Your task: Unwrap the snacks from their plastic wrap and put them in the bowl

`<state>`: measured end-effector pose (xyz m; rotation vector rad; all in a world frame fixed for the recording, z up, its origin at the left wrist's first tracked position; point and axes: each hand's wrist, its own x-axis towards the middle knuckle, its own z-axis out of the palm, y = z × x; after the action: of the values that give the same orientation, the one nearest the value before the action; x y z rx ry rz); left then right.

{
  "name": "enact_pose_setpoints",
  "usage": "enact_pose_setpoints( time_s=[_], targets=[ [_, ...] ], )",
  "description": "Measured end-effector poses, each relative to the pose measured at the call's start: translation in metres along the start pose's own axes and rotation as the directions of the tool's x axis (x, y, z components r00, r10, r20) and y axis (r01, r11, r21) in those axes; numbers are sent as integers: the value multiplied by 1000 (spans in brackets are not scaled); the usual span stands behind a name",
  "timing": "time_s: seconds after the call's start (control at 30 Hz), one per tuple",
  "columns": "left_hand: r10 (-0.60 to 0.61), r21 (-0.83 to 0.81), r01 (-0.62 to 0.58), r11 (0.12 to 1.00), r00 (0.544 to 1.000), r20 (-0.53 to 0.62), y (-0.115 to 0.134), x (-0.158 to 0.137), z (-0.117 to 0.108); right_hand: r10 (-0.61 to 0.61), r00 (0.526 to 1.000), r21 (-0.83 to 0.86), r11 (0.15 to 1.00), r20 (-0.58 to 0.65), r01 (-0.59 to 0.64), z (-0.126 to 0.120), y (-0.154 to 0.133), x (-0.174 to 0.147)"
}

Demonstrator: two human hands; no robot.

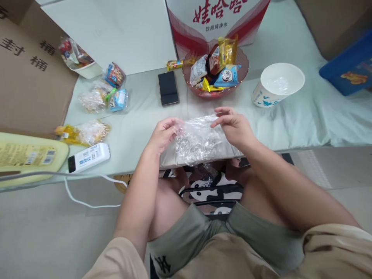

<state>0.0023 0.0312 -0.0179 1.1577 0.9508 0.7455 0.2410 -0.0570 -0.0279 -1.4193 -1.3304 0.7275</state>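
Observation:
A crinkled sheet of clear plastic film (196,141) spreads between my two hands at the front edge of the cloth-covered table. My left hand (166,135) pinches its upper left corner between thumb and fingers. At the upper right corner, the curled fingertips of my right hand (236,127) hold the film's edge. Whether it is a bag or a flat sheet I cannot tell. Just beyond my hands are a black phone (168,88) and a pink glass bowl (215,93) of wrapped snacks. To the right stands a white paper tub (269,93) with clear plastic inside.
On the left lie several wrapped snacks (116,100), a yellow packet (78,133), a white device with a dark screen (90,157) and a pale yellow bottle (31,155). A cable (87,204) hangs off the edge. Boxes (215,27) stand behind; a blue container (350,69) is right.

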Motion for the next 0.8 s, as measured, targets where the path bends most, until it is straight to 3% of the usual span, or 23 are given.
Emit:
enact_pose_setpoints(
  time_s=[0.13,0.3,0.4,0.47,0.57,0.7,0.8],
  targets=[
    [-50,45,51,998,999,-20,-6,8,-1,66,996,-90,993,-61,-72,1,9,5],
    [140,126,-141,982,990,21,-10,4,4,54,998,-73,996,22,-52,8,9,3],
    [184,15,-186,982,979,92,-7,-2,5,104,992,49,993,66,-107,12,8,4],
    [180,-51,-175,983,975,131,-4,-5,3,162,970,127,974,181,-186,12,4,5],
    [120,-144,-103,984,986,114,-3,-4,0,203,934,119,962,294,-246,14,-4,5],
    [-114,-218,144,965,983,145,-9,-1,6,221,958,241,934,183,-262,19,-9,5],
    [-194,-136,211,968,973,129,-10,0,14,298,937,339,875,184,-345,20,-11,3]
  ],
)
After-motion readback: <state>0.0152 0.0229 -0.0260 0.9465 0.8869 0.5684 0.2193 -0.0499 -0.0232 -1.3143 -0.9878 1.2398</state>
